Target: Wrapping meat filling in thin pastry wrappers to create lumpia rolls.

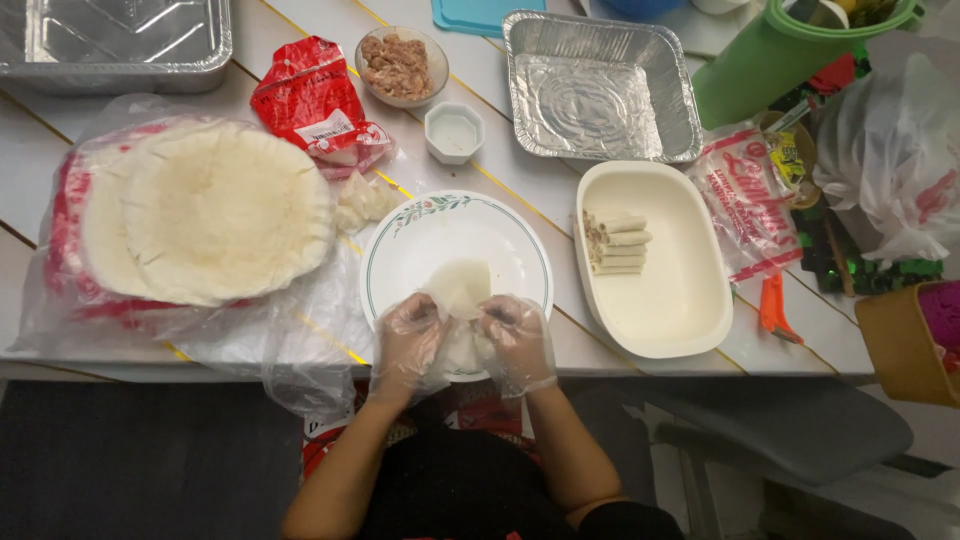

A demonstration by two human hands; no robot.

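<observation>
Here both gloved hands, left hand (408,330) and right hand (515,335), pinch the wrapper (460,290) between them over the plate (400,260).

The plate (520,250) sits at the table's (290,30) near edge, centre, with a wrapper (462,285) on it. Left of the plate lies the wrapper stack (210,210) on a bag (300,350). Right of the plate stands the tub (680,300), with rolls (615,242) in it. Behind the plate: a cup (453,132), then a bowl (402,66). The foil tray (600,90) lies behind the tub.
</observation>
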